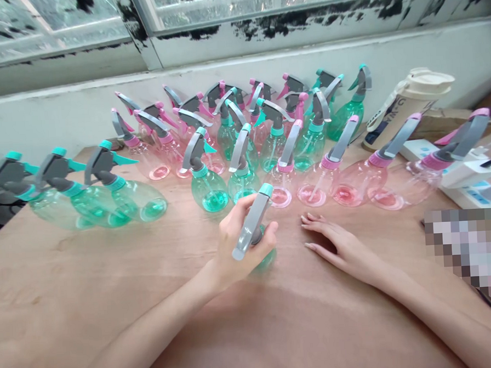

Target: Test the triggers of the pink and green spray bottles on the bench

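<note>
My left hand is wrapped round the neck of a green spray bottle, whose grey and teal trigger head points up and away from me. Most of that bottle's body is hidden beneath the hand. To its right, my right hand rests on the wooden table with fingers stretched out and nothing in them. Just beyond the hands stand a green spray bottle and a pink spray bottle, part of a front row with several others.
Three green bottles stand at the left. More pink bottles and green ones crowd toward the wall. At the back right are a beige tumbler and white power strips. A pixelated patch covers the right edge.
</note>
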`<state>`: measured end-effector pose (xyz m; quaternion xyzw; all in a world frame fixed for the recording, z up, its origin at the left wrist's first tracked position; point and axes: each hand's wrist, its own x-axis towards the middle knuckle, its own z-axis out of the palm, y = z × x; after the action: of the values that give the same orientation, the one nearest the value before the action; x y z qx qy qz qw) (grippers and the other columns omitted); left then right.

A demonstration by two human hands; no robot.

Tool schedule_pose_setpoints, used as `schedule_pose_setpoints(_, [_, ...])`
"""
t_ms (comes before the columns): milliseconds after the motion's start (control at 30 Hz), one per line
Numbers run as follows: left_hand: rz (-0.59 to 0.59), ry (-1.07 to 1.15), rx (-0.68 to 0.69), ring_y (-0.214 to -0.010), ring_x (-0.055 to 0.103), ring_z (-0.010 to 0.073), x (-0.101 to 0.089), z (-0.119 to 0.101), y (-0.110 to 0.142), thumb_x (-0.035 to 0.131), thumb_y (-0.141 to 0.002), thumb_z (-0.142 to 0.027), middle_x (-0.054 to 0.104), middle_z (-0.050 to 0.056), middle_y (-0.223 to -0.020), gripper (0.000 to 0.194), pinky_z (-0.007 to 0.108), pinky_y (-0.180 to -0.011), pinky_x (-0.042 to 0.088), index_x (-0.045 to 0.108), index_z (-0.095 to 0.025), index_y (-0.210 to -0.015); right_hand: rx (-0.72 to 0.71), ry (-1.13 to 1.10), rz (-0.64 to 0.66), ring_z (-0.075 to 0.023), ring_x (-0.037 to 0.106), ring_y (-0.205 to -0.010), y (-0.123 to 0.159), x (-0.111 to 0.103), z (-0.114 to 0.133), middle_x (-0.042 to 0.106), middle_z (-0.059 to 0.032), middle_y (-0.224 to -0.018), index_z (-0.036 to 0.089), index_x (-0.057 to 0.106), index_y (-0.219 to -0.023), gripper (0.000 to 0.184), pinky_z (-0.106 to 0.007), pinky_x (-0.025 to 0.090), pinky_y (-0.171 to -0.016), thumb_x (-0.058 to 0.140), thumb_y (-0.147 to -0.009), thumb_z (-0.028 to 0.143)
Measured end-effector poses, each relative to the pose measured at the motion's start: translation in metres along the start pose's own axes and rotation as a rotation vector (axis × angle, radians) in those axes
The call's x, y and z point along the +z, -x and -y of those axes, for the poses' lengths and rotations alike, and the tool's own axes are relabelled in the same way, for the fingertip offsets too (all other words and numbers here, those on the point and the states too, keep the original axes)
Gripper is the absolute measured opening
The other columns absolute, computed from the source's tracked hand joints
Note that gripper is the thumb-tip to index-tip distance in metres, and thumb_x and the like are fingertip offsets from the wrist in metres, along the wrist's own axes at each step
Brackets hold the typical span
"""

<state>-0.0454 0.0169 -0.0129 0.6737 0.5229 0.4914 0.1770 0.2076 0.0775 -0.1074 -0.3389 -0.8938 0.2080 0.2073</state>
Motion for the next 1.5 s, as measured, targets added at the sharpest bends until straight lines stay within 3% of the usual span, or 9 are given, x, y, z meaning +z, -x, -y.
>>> schedule_pose_setpoints(100, [0.009, 0.029, -0.013, -0.055, 0.053, 0.007, -0.001, 0.002, 0.0, 0.059, -0.084, -0.019, 0.068, 0.006, -0.105, 0.031, 0.025, -0.061, 0.05, 0.052, -0.019, -0.114, 0.002, 0.005, 0.004, -0.0272, 0.04, -0.142, 0.0, 0.0, -0.001, 0.051, -0.01, -0.149, 0.024, 0.048, -0.136, 0.04, -0.055, 0.037, -0.116, 0.049, -0.099, 0.037])
schedule_pose_setpoints(233, [0.031, 0.013, 0.009, -0.078, 0.065, 0.0161, -0.001, 0.005, 0.0, 0.055, -0.083, -0.018, 0.068, 0.007, -0.1, 0.033, 0.028, -0.066, 0.052, 0.052, -0.019, -0.115, 0.008, 0.003, 0.0, -0.0271, 0.041, -0.142, 0.001, 0.001, -0.001, 0.052, -0.0093, -0.149, 0.025, 0.048, -0.136, 0.039, -0.054, 0.037, -0.116, 0.049, -0.098, 0.037])
schedule_pose_setpoints(433, [-0.008, -0.02, -0.046, -0.055, 0.052, 0.0087, -0.012, 0.004, 0.005, 0.054, -0.085, -0.019, 0.064, -0.001, -0.078, 0.033, 0.022, -0.055, 0.045, 0.056, -0.018, -0.118, -0.01, -0.019, -0.022, -0.0275, 0.04, -0.142, 0.003, 0.004, -0.003, 0.054, -0.0089, -0.148, 0.026, 0.048, -0.136, 0.04, -0.055, 0.036, -0.117, 0.051, -0.098, 0.037])
schedule_pose_setpoints(567, [-0.107, -0.072, -0.141, -0.05, 0.045, 0.008, -0.041, 0.013, 0.009, 0.054, -0.087, -0.021, 0.054, -0.006, -0.063, 0.033, 0.021, -0.053, 0.042, 0.06, -0.019, -0.12, -0.015, -0.015, -0.029, -0.029, 0.042, -0.141, 0.004, 0.007, -0.007, 0.053, -0.0101, -0.148, 0.027, 0.048, -0.136, 0.039, -0.057, 0.037, -0.116, 0.051, -0.098, 0.037])
schedule_pose_setpoints(667, [-0.268, -0.17, -0.223, -0.054, 0.052, 0.0106, -0.07, 0.029, 0.013, 0.057, -0.087, -0.028, 0.056, -0.005, -0.06, 0.026, 0.023, -0.055, 0.044, 0.067, -0.017, -0.109, -0.007, -0.017, -0.027, -0.0292, 0.042, -0.141, 0.006, 0.009, -0.01, 0.052, -0.0101, -0.148, 0.028, 0.047, -0.136, 0.04, -0.057, 0.037, -0.115, 0.05, -0.098, 0.037])
schedule_pose_setpoints(767, [-0.411, -0.287, -0.253, -0.068, 0.064, 0.0147, -0.096, 0.049, 0.015, 0.06, -0.086, -0.033, 0.071, 0.001, -0.077, 0.026, 0.025, -0.063, 0.05, 0.071, -0.018, -0.104, 0.016, -0.009, -0.032, -0.0296, 0.043, -0.14, 0.007, 0.01, -0.011, 0.053, -0.0095, -0.148, 0.028, 0.048, -0.136, 0.04, -0.058, 0.038, -0.114, 0.05, -0.098, 0.039])
schedule_pose_setpoints(900, [-0.465, -0.344, -0.197, -0.085, 0.073, 0.0201, -0.117, 0.074, 0.005, 0.058, -0.087, -0.036, 0.078, 0.005, -0.097, 0.024, 0.031, -0.079, 0.055, 0.074, -0.02, -0.097, 0.043, -0.005, -0.033, -0.0307, 0.045, -0.139, 0.007, 0.01, -0.009, 0.053, -0.0095, -0.148, 0.029, 0.049, -0.135, 0.04, -0.058, 0.041, -0.112, 0.05, -0.097, 0.042])
schedule_pose_setpoints(1233, [-0.513, -0.393, -0.073, -0.094, 0.075, 0.0234, -0.128, 0.109, -0.048, 0.066, -0.084, -0.032, 0.079, 0.002, -0.088, 0.016, 0.034, -0.09, 0.055, 0.073, -0.024, -0.096, 0.034, -0.002, -0.05, -0.0314, 0.047, -0.138, 0.005, 0.013, -0.011, 0.058, -0.0107, -0.143, 0.027, 0.051, -0.133, 0.04, -0.058, 0.044, -0.109, 0.05, -0.097, 0.043])
schedule_pose_setpoints(1500, [-0.49, -0.418, -0.076, -0.096, 0.074, 0.0227, -0.131, 0.119, -0.06, 0.068, -0.086, -0.038, 0.079, 0.004, -0.098, 0.019, 0.033, -0.089, 0.055, 0.073, -0.023, -0.098, 0.044, 0.011, -0.068, -0.0333, 0.049, -0.136, 0.006, 0.013, -0.012, 0.058, -0.0099, -0.143, 0.027, 0.054, -0.132, 0.042, -0.058, 0.045, -0.108, 0.053, -0.094, 0.045])
